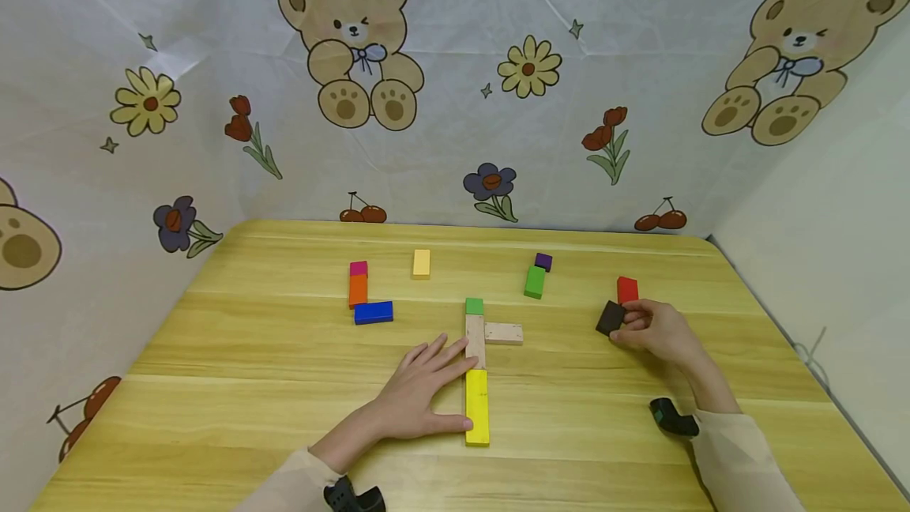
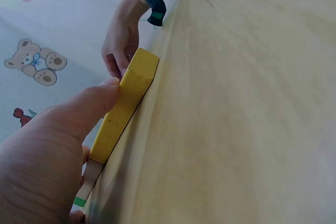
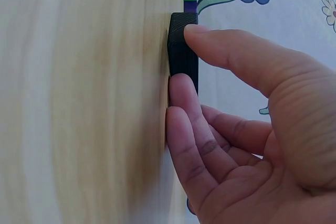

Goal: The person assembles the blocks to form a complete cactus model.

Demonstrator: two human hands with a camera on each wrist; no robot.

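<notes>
A row of blocks runs down the middle of the table: a green block (image 1: 474, 306), a pale wooden block (image 1: 475, 338) and a long yellow block (image 1: 477, 409). My left hand (image 1: 423, 393) spreads its fingers along the row's left side. Its thumb touches the yellow block (image 2: 126, 103) near the near end, and the fingertips reach the pale block. At the right, my right hand (image 1: 657, 332) pinches a black block (image 1: 611, 318) between thumb and fingers (image 3: 185, 90). A red block (image 1: 627, 290) lies just behind that black block, partly covered by the hand in the right wrist view.
Another pale block (image 1: 503, 333) sticks out rightward from the row. Behind lie a green block (image 1: 535, 282) against a purple one (image 1: 543, 261), and a cream block (image 1: 422, 265). Left of these, magenta (image 1: 359, 268), orange (image 1: 359, 291) and blue (image 1: 374, 312) blocks form an L.
</notes>
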